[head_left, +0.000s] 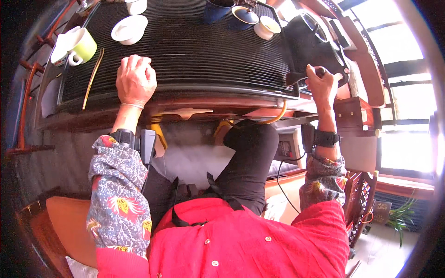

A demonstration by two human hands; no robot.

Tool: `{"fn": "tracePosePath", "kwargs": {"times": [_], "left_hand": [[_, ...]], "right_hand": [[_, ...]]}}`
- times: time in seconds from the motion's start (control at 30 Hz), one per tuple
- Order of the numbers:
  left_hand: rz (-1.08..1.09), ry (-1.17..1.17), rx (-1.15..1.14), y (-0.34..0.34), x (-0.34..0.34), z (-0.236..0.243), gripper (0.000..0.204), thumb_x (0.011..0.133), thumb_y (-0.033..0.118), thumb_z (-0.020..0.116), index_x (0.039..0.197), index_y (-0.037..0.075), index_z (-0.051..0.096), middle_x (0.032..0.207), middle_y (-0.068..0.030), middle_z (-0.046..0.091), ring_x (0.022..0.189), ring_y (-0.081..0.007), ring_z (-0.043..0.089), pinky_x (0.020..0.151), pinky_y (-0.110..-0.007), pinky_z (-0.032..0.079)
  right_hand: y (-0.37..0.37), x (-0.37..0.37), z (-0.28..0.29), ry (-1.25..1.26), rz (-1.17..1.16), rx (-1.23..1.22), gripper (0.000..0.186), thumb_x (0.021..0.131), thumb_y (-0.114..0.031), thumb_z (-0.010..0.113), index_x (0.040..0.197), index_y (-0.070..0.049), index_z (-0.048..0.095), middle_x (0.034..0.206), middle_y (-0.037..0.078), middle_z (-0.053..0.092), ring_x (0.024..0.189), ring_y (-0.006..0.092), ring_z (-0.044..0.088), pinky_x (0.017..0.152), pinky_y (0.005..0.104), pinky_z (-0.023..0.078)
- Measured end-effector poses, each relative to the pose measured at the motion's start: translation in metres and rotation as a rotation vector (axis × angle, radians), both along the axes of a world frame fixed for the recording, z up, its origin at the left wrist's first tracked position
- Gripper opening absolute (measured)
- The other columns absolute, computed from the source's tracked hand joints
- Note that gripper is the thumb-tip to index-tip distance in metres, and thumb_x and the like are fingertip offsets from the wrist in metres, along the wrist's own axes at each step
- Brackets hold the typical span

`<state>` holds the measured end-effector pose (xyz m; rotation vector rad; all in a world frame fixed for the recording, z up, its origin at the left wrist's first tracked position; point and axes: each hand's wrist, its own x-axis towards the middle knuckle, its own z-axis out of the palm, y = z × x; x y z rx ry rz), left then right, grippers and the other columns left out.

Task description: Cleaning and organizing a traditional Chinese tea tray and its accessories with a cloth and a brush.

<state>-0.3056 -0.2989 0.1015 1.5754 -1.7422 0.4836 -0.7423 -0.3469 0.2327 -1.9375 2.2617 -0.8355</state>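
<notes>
My left hand (135, 81) rests curled on the near edge of a dark slatted tea tray (194, 51), holding nothing that I can see. My right hand (321, 83) is closed around the handle of a black kettle (315, 41) standing at the tray's right end. A white lidded bowl on a saucer (130, 28) sits beyond my left hand. A green and white mug (76, 46) stands at the far left, with a thin wooden stick (92, 76) lying beside it.
A dark blue cup (215, 9), a blue-rimmed lid (244, 15) and a small white cup (266, 27) stand at the tray's far side. An orange hose (278, 113) hangs under the table. Wooden chair (364, 199) and a plant (401, 215) at right.
</notes>
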Motion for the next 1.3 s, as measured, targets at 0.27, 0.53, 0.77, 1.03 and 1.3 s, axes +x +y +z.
{"fn": "tracePosePath", "kwargs": {"times": [0.27, 0.53, 0.77, 1.03, 1.3], "left_hand": [[0.028, -0.008, -0.042, 0.002, 0.001, 0.0, 0.007, 0.079, 0.015, 0.061, 0.085, 0.011, 0.063, 0.085, -0.0069, 0.056, 0.086, -0.0287, 0.054, 0.079, -0.041, 0.048], [0.031, -0.004, -0.013, 0.003, -0.003, 0.003, 0.007, 0.085, 0.016, 0.06, 0.081, 0.01, 0.061, 0.084, -0.0065, 0.057, 0.084, -0.0281, 0.055, 0.076, -0.04, 0.047], [0.032, 0.002, -0.009, 0.004, -0.001, 0.003, 0.007, 0.084, 0.015, 0.061, 0.079, 0.011, 0.06, 0.082, -0.0055, 0.056, 0.082, -0.0276, 0.055, 0.075, -0.039, 0.047], [0.011, 0.03, -0.034, 0.002, 0.0, 0.008, 0.009, 0.083, 0.018, 0.062, 0.077, 0.011, 0.061, 0.08, -0.0078, 0.055, 0.079, -0.0285, 0.053, 0.072, -0.041, 0.046], [-0.114, 0.267, -0.166, 0.034, 0.005, -0.002, 0.013, 0.084, 0.012, 0.063, 0.095, 0.008, 0.058, 0.1, -0.0114, 0.057, 0.105, -0.0327, 0.052, 0.089, -0.045, 0.046]], "right_hand": [[0.031, 0.154, -0.012, -0.911, 0.47, 0.144, 0.029, 0.087, -0.026, 0.072, 0.093, 0.003, 0.068, 0.068, 0.007, 0.067, 0.055, 0.0084, 0.06, 0.05, 0.0211, 0.047], [0.022, 0.202, -0.052, -1.091, 0.537, 0.304, 0.027, 0.089, -0.031, 0.068, 0.093, -0.004, 0.071, 0.07, 0.006, 0.068, 0.054, 0.0091, 0.06, 0.05, 0.0207, 0.043], [0.02, 0.114, -0.051, -0.996, 0.339, 0.23, 0.023, 0.088, -0.027, 0.069, 0.093, -0.005, 0.072, 0.069, 0.006, 0.068, 0.054, 0.0089, 0.059, 0.049, 0.02, 0.042], [0.042, 0.032, -0.039, -0.822, 0.107, -0.099, 0.022, 0.088, -0.029, 0.069, 0.092, -0.008, 0.073, 0.063, 0.004, 0.064, 0.05, 0.0075, 0.055, 0.049, 0.0207, 0.042], [0.063, 0.169, -0.029, -1.162, 0.357, 0.005, 0.02, 0.088, -0.025, 0.067, 0.095, -0.008, 0.072, 0.067, 0.003, 0.065, 0.05, 0.0064, 0.055, 0.046, 0.0203, 0.038]]}}
